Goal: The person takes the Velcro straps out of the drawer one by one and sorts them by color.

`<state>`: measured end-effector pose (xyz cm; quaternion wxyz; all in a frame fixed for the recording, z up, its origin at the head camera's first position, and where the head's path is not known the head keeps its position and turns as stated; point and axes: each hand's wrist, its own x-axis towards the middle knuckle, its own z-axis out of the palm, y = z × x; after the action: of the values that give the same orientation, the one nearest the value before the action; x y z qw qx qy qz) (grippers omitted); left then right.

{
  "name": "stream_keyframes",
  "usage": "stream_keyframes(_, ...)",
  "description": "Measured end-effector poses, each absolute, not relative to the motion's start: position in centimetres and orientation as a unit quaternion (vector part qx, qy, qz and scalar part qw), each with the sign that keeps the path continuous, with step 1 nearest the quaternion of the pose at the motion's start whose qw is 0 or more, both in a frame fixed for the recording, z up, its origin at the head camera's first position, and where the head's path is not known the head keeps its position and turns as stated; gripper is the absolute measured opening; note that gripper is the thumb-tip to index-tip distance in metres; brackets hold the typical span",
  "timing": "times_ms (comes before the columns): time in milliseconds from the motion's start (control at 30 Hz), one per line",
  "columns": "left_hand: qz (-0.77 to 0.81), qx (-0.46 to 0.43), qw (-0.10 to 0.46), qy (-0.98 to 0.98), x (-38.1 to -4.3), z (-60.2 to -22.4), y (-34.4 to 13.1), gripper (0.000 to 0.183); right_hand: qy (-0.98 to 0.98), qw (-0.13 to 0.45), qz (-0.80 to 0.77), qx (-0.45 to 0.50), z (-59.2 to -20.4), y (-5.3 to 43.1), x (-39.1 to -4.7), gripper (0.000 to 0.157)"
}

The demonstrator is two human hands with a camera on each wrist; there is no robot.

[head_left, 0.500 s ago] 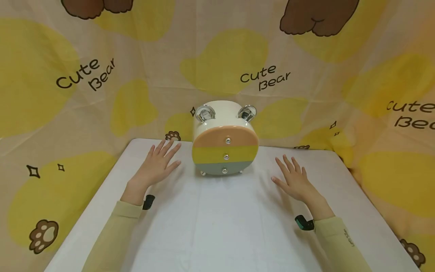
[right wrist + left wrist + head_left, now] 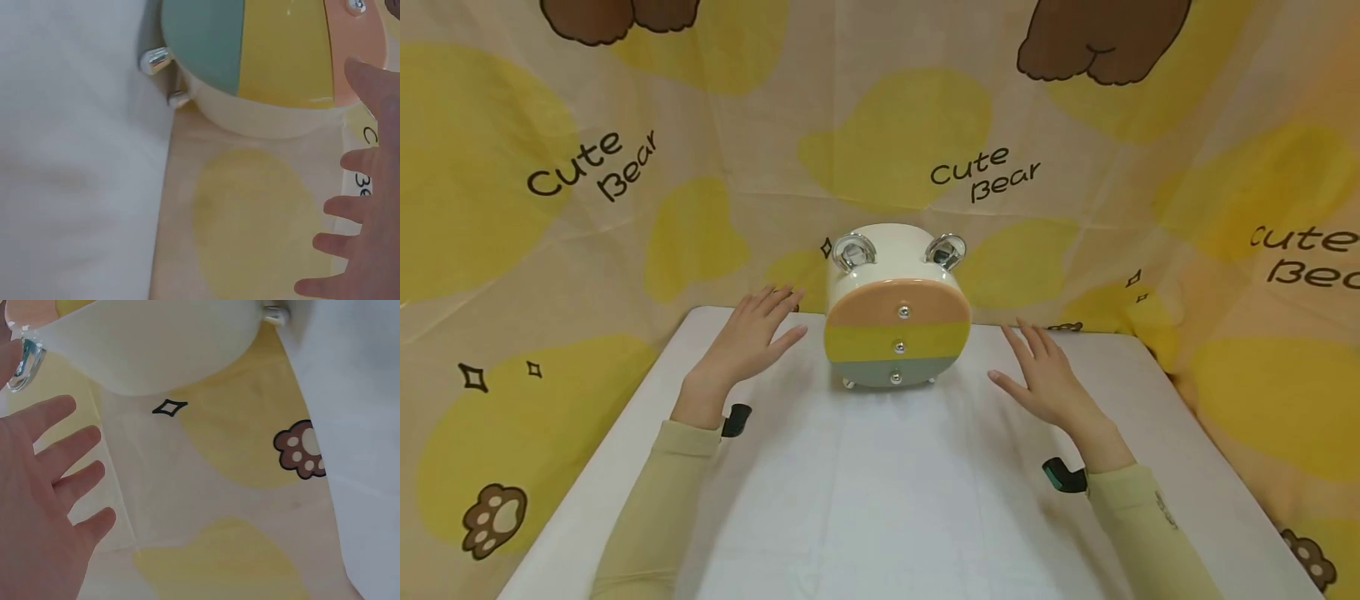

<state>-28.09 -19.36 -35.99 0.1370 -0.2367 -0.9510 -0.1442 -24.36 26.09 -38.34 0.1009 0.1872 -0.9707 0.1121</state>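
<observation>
- I see a striped box point(image 2: 898, 335) at the worktop's point(image 2: 880, 483) twelve o'clock.
- Left hand point(image 2: 743, 342) at its nine, fingers apart, forearm point(image 2: 658, 500) toward one.
- Right hand point(image 2: 1051, 383) near its four, fingers apart, forearm point(image 2: 1146, 521) toward eleven.

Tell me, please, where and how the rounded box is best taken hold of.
Likely best by its white shell, left hand from the left and right hand from the right: the rounded box stands upright on small feet, its curved sides unobstructed. The silver ears and knobs look small for lifting.
</observation>
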Motion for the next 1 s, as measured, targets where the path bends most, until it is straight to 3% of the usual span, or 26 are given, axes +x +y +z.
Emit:
stream_keyframes(333, -0.207, -0.258, 0.140, -0.933, -29.4, -33.9, -18.1, 0.064, -0.943, 0.203, 0.162, 0.209, -36.4, 23.5, -24.7, 0.084)
stream_keyframes(633, -0.262, -0.246, 0.114, -0.926, -30.5, -32.9, -17.0, 0.060, -0.888, 0.331, 0.228, 0.224, -35.9, 20.0, -25.0, 0.065)
stream_keyframes(1000, -0.327, -0.237, 0.100, -0.909, -32.5, -32.4, -15.6, 0.055, -0.829, 0.386, 0.330, 0.235, -35.8, 15.7, -25.9, 0.049)
